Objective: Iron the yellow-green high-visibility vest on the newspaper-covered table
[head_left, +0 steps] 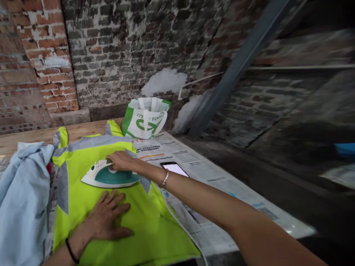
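Observation:
A neon-yellow shirt with grey panels lies spread out, its collar end toward the wall. On its upper part rests a white and teal clothes iron, soleplate down, tip pointing left. My right hand is wrapped round the iron's handle. Just nearer to me, my left hand lies flat on the shirt with fingers spread, apart from the iron. The iron's white cord runs down over the shirt's right side. The soleplate is hidden against the fabric.
Newspaper sheets cover the table under the shirt. A phone with a lit screen lies there, partly behind my right forearm. A white and green bag stands at the back. Light blue cloth lies left. A brick wall rises behind.

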The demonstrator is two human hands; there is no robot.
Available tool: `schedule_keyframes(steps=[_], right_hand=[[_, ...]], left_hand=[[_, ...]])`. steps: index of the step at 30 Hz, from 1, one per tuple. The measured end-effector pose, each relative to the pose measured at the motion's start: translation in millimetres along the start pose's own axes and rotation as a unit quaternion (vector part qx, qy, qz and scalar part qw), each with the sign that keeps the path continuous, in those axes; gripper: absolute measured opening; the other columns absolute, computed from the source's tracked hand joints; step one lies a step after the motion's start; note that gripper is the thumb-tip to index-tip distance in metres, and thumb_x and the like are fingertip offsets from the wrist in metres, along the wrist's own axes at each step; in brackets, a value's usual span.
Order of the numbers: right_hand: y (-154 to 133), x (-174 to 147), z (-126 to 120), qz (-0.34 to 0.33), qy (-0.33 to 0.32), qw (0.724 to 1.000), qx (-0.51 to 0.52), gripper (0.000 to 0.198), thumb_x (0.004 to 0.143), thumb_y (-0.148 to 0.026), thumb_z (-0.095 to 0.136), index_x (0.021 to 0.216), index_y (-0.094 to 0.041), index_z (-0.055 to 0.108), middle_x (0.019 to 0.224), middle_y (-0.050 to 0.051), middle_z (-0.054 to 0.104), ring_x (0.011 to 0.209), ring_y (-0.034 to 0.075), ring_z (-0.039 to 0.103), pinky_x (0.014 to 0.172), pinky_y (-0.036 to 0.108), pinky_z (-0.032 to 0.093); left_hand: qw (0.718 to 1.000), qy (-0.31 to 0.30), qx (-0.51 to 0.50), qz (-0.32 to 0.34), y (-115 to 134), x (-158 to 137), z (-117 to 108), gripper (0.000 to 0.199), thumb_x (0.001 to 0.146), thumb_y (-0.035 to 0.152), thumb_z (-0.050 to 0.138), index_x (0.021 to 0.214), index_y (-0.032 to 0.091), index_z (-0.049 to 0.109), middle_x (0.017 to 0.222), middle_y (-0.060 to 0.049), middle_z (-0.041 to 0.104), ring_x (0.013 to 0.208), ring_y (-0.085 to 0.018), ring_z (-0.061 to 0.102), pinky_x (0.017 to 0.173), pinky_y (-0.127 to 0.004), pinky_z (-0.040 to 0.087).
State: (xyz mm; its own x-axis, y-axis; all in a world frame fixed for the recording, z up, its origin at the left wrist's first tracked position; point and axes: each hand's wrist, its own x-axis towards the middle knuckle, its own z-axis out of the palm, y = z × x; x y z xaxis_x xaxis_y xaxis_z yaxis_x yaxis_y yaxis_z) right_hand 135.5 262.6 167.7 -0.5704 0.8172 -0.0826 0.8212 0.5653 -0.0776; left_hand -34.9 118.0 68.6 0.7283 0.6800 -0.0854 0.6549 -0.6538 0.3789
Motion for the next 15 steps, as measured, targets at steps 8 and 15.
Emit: schedule_keyframes(steps=[8,15], right_hand=[[51,82,-4,0.053,0.040,0.998,-0.013,0.038,0.086,-0.030,0.068,0.123,-0.024,0.074,0.122,0.010,0.076,0.115,0.028,0.069,0.085,0.030,0.050],[80,143,-7,0.089,0.047,0.995,-0.007,0.047,0.085,-0.031,0.071,0.131,-0.024,0.071,0.128,0.013,0.073,0.120,0.031,0.067,0.089,0.032,0.052]], left_hand=[[0.999,0.004,-0.029,0.017,-2,-4,6,0.084,0.088,0.082,0.050,0.158,0.037,0.038,0.170,-0.007,0.025,0.158,-0.038,0.015,0.125,-0.068,0.014],[0.998,0.004,-0.056,0.030,-7,-3,13,0.086,0.087,0.080,0.057,0.159,0.043,0.030,0.172,-0.001,0.017,0.159,-0.034,0.013,0.127,-0.064,0.016]])
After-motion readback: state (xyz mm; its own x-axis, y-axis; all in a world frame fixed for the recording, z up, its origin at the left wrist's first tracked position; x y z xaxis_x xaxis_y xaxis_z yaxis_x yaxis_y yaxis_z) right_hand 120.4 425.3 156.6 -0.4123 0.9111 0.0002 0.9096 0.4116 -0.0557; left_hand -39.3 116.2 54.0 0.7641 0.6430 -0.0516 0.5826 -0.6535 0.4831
